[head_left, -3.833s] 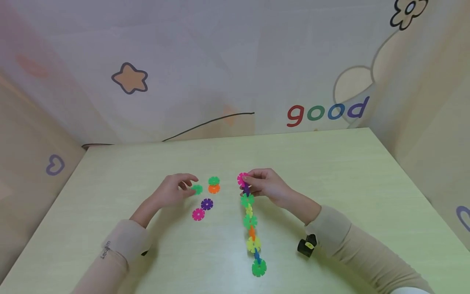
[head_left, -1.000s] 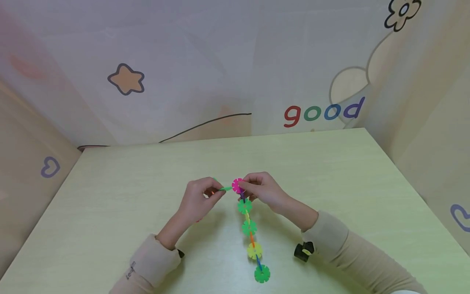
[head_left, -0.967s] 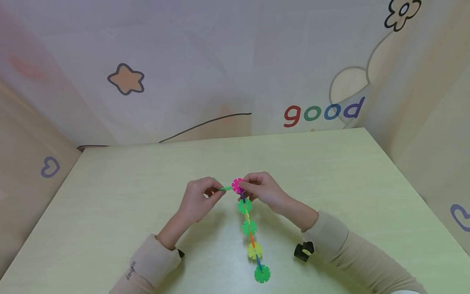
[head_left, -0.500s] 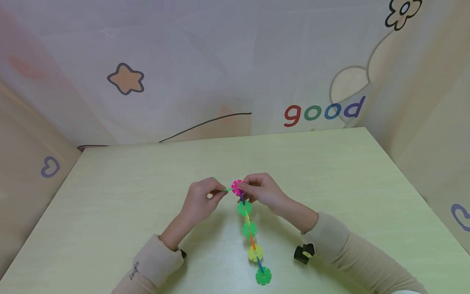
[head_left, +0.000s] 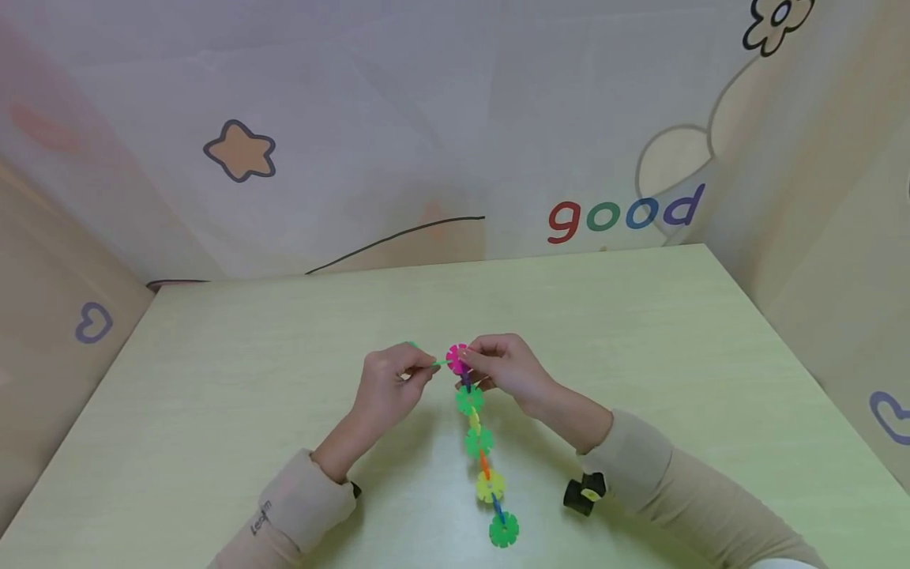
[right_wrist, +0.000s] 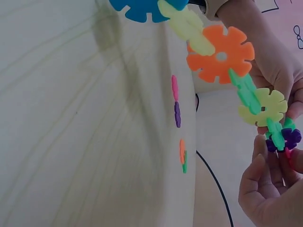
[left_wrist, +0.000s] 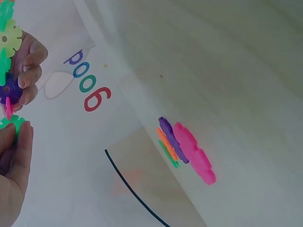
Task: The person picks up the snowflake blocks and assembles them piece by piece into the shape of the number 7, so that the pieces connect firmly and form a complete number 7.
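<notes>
My right hand (head_left: 515, 367) pinches the pink notched disc (head_left: 456, 359) at the top of a chain of interlocking plastic discs (head_left: 479, 442). From there the chain runs toward me through purple, green, yellow, green, orange, yellow and blue, ending in a green disc (head_left: 504, 529). Between thumb and fingers, my left hand (head_left: 387, 387) pinches a loose green disc (left_wrist: 16, 122), edge-on in the head view. Its rim meets the pink disc's rim; whether their slots are engaged cannot be seen. In the right wrist view, the blue disc (right_wrist: 149, 7) and orange disc (right_wrist: 221, 55) look large and near.
Loose pink (left_wrist: 194, 152), purple (left_wrist: 173, 140), orange (right_wrist: 182, 151) and green (right_wrist: 185, 161) discs lie on the pale table (head_left: 235, 356). My left hand mostly hides them in the head view. Behind the table hangs a printed cloth (head_left: 355, 142).
My left hand has picked up the green disc from the table and carried it right to the pink disc. Over the last second both hands have barely moved; the green disc sits closer against the pink rim.
</notes>
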The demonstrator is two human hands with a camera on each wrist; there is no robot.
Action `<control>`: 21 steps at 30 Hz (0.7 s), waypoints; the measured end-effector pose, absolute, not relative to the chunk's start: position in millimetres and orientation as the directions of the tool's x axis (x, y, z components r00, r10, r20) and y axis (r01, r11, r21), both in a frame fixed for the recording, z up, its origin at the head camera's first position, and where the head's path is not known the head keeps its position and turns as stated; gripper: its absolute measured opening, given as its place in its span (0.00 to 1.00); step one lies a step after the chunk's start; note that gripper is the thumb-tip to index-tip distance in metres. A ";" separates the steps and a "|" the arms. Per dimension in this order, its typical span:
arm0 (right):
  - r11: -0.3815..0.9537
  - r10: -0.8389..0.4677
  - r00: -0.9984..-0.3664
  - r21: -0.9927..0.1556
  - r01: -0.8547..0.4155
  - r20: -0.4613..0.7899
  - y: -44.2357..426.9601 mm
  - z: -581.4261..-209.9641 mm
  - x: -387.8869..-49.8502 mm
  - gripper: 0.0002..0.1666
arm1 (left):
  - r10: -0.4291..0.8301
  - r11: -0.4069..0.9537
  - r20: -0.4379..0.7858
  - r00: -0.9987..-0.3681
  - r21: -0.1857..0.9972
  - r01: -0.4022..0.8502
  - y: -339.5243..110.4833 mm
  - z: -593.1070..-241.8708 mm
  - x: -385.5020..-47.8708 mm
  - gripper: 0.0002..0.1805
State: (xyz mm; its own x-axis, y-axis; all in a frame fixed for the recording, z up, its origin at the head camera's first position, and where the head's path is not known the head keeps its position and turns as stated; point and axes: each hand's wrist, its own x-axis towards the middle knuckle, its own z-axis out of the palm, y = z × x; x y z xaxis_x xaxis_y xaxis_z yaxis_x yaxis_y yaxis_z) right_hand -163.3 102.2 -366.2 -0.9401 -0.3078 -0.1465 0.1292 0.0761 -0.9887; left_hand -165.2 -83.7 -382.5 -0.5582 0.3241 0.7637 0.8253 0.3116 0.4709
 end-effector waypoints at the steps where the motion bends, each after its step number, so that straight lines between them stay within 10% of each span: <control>1: 0.077 -0.304 -0.941 -0.988 0.132 -0.150 101.8 -365.3 -163.0 0.10 | 0.323 0.308 0.762 -0.562 0.476 0.823 -83.7 -382.0 -165.4 0.09; 14: 0.078 -0.294 -0.945 -0.989 0.127 -0.144 102.3 -367.9 -164.2 0.10 | 0.363 0.298 0.746 -0.559 0.475 0.828 -82.8 -378.1 -166.6 0.08; 21: 0.122 -0.304 -0.941 -0.986 0.117 -0.149 105.1 -374.5 -169.2 0.12 | 0.464 0.399 0.528 -0.711 0.592 0.700 -92.1 -371.6 -167.3 0.09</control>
State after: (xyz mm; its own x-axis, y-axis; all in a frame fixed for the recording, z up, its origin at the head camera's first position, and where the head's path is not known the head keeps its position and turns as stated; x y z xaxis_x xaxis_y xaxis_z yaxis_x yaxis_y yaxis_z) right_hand -169.2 105.1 -374.5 -0.9411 -0.3035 -0.1492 0.1169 0.1221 -0.9856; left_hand -167.3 -92.1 -371.6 -0.7113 0.4637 0.5282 0.7000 0.3994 0.5920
